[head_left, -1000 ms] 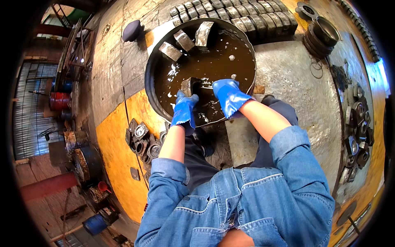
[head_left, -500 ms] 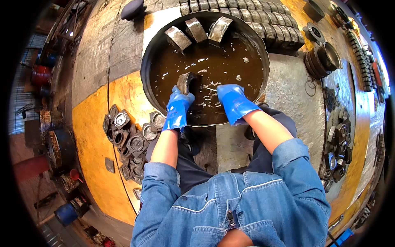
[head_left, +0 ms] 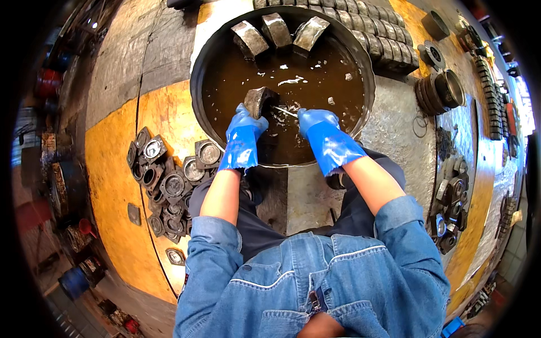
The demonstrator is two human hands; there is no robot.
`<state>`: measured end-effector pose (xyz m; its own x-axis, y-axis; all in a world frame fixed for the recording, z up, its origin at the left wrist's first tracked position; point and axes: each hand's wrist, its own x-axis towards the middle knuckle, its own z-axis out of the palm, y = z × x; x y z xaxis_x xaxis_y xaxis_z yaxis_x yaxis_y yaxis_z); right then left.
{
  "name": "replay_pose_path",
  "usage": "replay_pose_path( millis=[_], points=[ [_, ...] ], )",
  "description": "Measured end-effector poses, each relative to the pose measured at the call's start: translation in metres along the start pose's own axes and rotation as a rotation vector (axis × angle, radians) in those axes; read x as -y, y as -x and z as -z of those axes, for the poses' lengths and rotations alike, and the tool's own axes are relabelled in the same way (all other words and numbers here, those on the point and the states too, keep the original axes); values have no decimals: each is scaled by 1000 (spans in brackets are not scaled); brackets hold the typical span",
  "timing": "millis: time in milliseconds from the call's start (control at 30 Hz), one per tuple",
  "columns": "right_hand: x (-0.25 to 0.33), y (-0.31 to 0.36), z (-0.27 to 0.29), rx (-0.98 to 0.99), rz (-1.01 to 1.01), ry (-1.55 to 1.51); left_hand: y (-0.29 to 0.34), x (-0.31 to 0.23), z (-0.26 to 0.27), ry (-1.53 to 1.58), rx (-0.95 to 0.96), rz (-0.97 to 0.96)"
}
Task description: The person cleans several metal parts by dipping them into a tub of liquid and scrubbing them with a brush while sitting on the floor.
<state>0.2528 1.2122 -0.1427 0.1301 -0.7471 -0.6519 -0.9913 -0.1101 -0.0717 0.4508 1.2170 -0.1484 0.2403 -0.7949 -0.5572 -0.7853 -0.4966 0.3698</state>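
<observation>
While the basin point(head_left: 198, 73) holds brown liquid, gloved hands wash a part.
Left hand point(head_left: 243, 130) clamps the metal block point(head_left: 259, 100); right hand point(head_left: 316, 125) fingers close on a thin tool point(head_left: 285, 111).

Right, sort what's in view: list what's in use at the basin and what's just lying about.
In use:
left hand, holding a grey metal block
right hand, holding a thin tool
basin of brown liquid

Lying about:
round housings on the yellow floor
row of blocks behind the basin
metal rings
</observation>
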Motion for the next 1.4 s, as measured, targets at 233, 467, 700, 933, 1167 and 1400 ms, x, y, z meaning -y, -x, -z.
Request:
replay_pose_path(
  millis=[233,467,700,933,1167,1400],
  points=[
    [8,-1,-9,68,-52,-9,-10,4,-3,-60,-13,-30],
    [-1,-2,-5,99,-71,0,-9,2,1,-84,-23,-78],
    [1,1,-6,46,-62,-29,-14,7,2,-66,10,-55],
    [-4,18,13,49,71,-26,-26,23,-5,-47,0,-60],
    [-14,10,10,161,82,-194,-25,20,2,3,31,-69],
    [3,4,-16,188,-14,66,-31,23,-6,-44,-30,-70]
  ],
)
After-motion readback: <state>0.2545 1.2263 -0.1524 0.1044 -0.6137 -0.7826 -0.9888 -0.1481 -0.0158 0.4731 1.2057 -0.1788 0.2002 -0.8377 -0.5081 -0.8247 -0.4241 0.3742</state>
